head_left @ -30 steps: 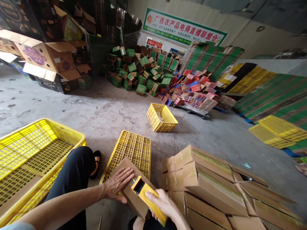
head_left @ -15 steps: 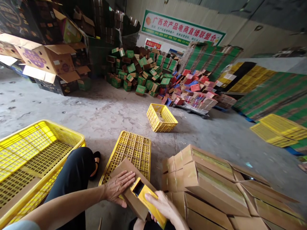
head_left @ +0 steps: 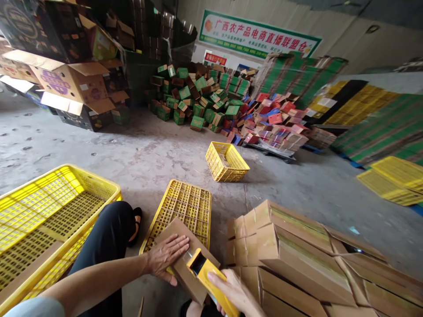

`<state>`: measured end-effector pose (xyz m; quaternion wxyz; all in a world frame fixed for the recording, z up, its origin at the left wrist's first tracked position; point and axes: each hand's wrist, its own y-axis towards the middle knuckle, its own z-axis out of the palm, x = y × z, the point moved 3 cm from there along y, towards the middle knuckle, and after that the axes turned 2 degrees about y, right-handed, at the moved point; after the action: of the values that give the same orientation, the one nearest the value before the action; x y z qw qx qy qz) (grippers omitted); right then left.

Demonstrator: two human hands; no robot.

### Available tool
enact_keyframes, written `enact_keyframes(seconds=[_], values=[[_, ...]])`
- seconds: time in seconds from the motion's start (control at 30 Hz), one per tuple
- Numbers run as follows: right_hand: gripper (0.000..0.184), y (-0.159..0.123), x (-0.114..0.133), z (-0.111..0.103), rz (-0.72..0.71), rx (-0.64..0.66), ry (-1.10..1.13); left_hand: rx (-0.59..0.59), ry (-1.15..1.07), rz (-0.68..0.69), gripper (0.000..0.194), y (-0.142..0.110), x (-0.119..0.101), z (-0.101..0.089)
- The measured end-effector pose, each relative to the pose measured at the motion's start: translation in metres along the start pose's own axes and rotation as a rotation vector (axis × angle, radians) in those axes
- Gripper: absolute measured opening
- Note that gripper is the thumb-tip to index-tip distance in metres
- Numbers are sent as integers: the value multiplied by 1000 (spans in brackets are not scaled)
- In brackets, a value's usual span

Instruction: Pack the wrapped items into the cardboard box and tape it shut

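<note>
A brown cardboard box [head_left: 188,284] lies slantwise across an upturned yellow plastic crate [head_left: 190,198]. My left hand [head_left: 168,259] rests flat on the box's top, fingers stretched out, pressing on it. My right hand [head_left: 231,286] is wrapped around a long yellow handheld tool [head_left: 211,275] with a dark opening at its front end. That front end is over the box's top, just right of my left fingertips. A small shiny bit shows beside the tool's tip; what it is I cannot make out.
Folded cardboard boxes [head_left: 297,251] are stacked in bundles close on the right. A large yellow crate [head_left: 109,193] stands at my left, by a dark-trousered leg [head_left: 105,237]. Ahead sits a smaller yellow crate [head_left: 228,174]; farther back are piled green boxes [head_left: 198,123].
The tool in my right hand has shifted slightly back and right along the box, and a small shiny bit now shows at its tip. My left hand stays on the box. The view has turned slightly left.
</note>
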<state>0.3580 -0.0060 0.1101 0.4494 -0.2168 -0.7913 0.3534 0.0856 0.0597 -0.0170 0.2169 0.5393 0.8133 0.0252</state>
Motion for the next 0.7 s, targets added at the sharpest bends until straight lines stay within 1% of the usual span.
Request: enact_keyframes(seconds=[0.13, 0.27, 0.4, 0.53, 0.63, 0.7], values=[[43, 4, -2, 1, -6, -16, 3, -9, 21, -25, 119, 2, -3, 1], [37, 4, -1, 2, 7, -30, -43, -19, 29, -24, 119, 5, -8, 2], [44, -1, -2, 1, 8, -11, -11, -3, -2, 26, 114, 8, -10, 5], [50, -4, -1, 2, -38, 4, 76, 19, -33, 90, 109, 11, 4, 3], [49, -4, 1, 5, -9, -24, 95, 39, -49, 173, 110, 14, 19, -6], [48, -4, 2, 9, 0, -41, 88, 68, -54, 218, 109, 15, 23, -11]])
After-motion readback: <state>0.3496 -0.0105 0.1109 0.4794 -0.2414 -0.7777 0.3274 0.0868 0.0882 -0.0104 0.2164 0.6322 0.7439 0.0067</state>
